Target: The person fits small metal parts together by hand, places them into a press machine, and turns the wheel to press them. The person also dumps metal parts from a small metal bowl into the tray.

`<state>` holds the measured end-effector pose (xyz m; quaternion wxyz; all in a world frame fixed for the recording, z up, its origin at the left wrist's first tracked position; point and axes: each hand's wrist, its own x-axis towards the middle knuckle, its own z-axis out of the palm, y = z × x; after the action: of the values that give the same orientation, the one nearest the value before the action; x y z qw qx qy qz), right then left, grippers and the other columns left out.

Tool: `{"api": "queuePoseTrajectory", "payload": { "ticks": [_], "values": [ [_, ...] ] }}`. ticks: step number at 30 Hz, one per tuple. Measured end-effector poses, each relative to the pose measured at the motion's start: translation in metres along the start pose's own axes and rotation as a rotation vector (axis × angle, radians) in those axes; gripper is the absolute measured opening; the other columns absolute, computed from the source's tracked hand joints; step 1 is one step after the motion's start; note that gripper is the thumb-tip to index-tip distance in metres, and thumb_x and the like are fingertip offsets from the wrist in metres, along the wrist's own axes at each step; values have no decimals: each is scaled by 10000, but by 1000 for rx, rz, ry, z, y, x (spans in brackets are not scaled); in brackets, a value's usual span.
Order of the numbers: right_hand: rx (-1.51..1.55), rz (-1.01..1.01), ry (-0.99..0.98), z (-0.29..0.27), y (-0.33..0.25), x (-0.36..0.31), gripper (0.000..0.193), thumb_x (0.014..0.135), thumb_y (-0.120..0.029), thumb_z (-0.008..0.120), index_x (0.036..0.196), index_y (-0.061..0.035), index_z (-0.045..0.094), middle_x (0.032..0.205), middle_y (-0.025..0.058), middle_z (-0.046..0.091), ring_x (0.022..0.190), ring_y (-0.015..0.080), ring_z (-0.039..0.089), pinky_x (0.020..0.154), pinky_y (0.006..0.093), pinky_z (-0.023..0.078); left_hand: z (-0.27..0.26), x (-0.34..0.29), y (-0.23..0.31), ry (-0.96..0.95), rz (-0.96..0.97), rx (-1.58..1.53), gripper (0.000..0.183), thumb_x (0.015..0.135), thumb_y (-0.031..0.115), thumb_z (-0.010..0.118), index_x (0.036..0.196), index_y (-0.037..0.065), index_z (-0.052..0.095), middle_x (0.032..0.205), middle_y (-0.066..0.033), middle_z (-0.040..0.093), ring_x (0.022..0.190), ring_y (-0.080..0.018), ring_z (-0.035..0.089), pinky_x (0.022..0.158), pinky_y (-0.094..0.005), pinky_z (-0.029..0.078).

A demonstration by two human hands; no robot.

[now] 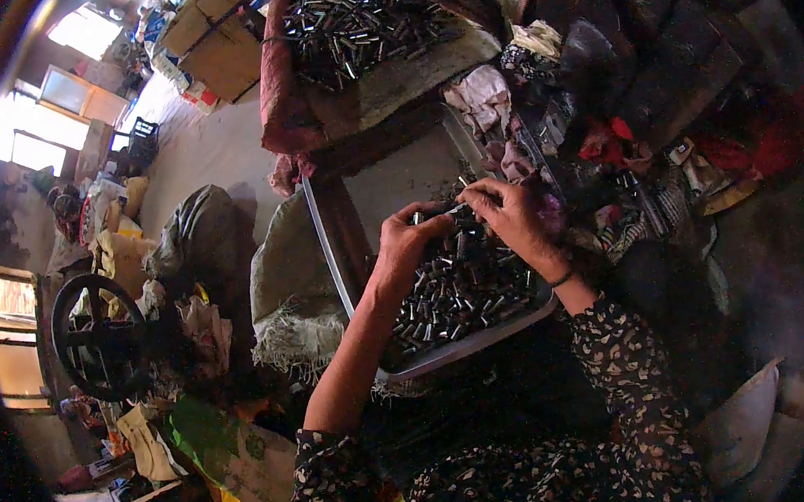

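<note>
My left hand (407,239) and my right hand (503,208) meet above a clear plastic tub (325,247). Between their fingertips is a small shiny metal cylinder (458,209), pinched by my right hand. The fingers of my left hand are curled, with another short bright metal piece (418,218) showing at them. Below, many small dark and shiny metal cylinders (461,293) lie heaped in the near part of the tub. Exactly how the fingertips grip is partly hidden.
Beyond the tub, a cloth-lined heap of similar metal cylinders (358,25) rests on sacking (391,88). Rags (484,96) lie along the right. At left stand a black handwheel (99,337), a grey-green sack (283,283) and, farther back, a cardboard box (205,36).
</note>
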<state>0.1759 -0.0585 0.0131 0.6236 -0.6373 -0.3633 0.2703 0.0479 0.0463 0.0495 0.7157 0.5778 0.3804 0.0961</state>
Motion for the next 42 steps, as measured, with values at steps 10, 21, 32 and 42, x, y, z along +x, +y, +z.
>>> {"api": "queuePoseTrajectory", "payload": {
  "ticks": [10,21,32,42],
  "values": [
    [22,92,-31,1,2,-3,264,817,-253,568,890,0,571,745,84,609,617,163,564,590,294,439,3,-1,6,-9,-53,37,198,721,113,644,883,6,608,678,-23,600,521,-82,528,468,-200,410],
    [-146,-91,169,-29,-17,-27,196,854,-217,534,867,-24,566,626,-42,490,555,48,415,490,216,344,37,-3,14,-164,-173,-156,201,733,89,636,898,-13,583,705,-67,609,548,-132,570,491,-240,464],
    [23,94,237,-58,-41,-45,191,858,-221,521,884,-35,554,726,6,552,628,91,484,545,253,390,54,-10,15,-322,-149,-167,231,778,123,618,970,6,565,776,-61,611,630,-130,579,552,-246,479],
    [-479,-81,272,-90,-28,-40,166,851,-206,518,850,-44,554,661,92,572,588,219,558,501,303,404,74,-6,8,-339,-178,-295,268,808,174,581,1022,15,562,799,-45,612,615,-114,564,565,-250,467]
  ]
}}
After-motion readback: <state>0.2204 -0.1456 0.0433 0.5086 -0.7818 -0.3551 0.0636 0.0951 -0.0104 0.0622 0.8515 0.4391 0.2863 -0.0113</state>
